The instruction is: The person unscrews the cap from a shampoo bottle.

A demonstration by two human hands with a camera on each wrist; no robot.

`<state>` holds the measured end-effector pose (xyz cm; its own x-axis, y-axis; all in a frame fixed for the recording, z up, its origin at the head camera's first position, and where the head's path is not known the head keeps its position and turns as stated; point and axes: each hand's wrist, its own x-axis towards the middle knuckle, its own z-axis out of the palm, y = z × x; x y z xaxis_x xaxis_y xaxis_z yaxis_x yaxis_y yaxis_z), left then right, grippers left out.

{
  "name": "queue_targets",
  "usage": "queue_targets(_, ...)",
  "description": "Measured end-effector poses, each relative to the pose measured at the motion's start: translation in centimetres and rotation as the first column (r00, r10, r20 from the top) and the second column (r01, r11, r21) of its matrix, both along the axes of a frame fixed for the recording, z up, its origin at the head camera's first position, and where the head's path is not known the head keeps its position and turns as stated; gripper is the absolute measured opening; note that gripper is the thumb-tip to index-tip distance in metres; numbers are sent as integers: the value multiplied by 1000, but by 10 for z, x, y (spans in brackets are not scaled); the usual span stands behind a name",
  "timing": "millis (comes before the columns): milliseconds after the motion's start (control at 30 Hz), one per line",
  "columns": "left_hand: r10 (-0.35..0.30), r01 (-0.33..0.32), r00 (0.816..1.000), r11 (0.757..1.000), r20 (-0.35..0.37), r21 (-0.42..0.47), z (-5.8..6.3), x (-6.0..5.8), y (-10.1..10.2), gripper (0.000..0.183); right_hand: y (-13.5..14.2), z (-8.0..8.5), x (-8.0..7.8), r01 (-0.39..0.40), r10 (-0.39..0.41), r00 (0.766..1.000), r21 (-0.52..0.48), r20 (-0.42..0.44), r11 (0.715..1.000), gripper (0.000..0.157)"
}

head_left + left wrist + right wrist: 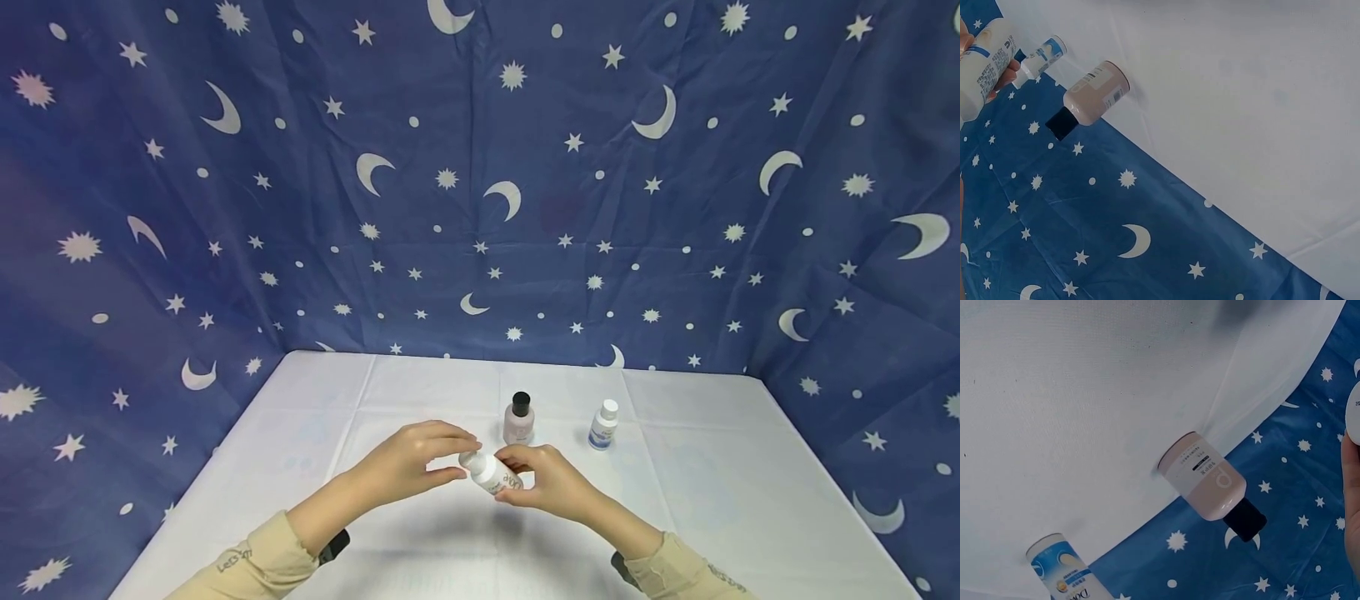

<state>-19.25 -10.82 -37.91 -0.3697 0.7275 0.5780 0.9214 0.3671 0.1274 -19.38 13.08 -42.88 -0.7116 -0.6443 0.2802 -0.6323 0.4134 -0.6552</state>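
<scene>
My right hand (pixel 551 483) grips a small white Dove bottle (pixel 497 474) above the table, tilted with its cap end up and to the left. In the left wrist view the same bottle (pixel 986 69) shows printed text and a blue band. My left hand (pixel 420 458) is at the cap end, its thumb and fingers apart around the cap; contact is unclear. Behind the hands a pale pink bottle (pixel 518 424) with a black cap stands upright. Farther right stands a white and blue bottle (pixel 602 426) with a white cap.
A white cloth covers the table (pixel 720 467). A dark blue curtain (pixel 525 167) with moons and stars hangs behind it and at both sides. The two standing bottles are just beyond the hands, toward the back of the table.
</scene>
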Motion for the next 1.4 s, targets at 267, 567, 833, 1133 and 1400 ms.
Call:
queue_targets(267,-29,29,999,1000,-14,-3,0,0,1,26,-1,4,1,-19,19,1000,16,-16,1000,33)
queue_targets(567,81,-82,996,996,41,28,-4,4,4,21,-3,3,5,-11,11,1000,49,11,999,35)
queue_targets(833,173,-178,983,980,58,84,-5,3,6,22,-5,6,3,-12,14,999,61,-32,998,34)
queue_targets(1133,194,-202,976,976,99,86,-7,3,6,27,-6,5,3,-20,21,1000,53,-23,998,33)
queue_targets(1400,234,-234,969,972,85,-8,-4,2,2,42,-5,5,2,-25,26,999,32,-40,999,32)
